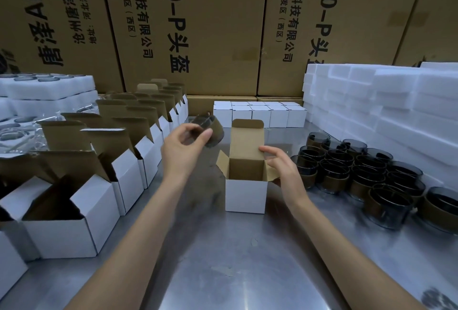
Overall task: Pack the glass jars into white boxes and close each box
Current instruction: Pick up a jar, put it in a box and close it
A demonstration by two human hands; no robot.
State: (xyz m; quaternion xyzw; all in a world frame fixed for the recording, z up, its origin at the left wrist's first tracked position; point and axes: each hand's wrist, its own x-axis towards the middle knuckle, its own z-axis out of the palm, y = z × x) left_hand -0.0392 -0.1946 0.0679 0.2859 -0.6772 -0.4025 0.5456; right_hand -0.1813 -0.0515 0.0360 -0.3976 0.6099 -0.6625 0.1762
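Bare steel tabletop (223, 260) right under me, and both my forearms stretch out over it. My left hand (182, 147) is up in the air, its grip clamped on a dark glass jar (210, 131), thumb and fingers pinching it, jar tilted and blurred, up and left of the open box (246, 185). That white box stands upright mid-tabletop, brown inside, lid flap standing up at the back, side flaps splayed. My right hand (282, 170) is at the box's right side, fingers out and loose, grip apart, fingertips at the right flap; I can't tell whether the thumb pinches it. More jars (352, 168) stand crowded together on my right, dark glass with brown bands. Behind them, a stack of white foam blocks (386, 111). On my left, rows of open white boxes (104, 185) with flaps up. Closed white boxes (260, 113) line up at the back, beneath big brown cartons (223, 37).
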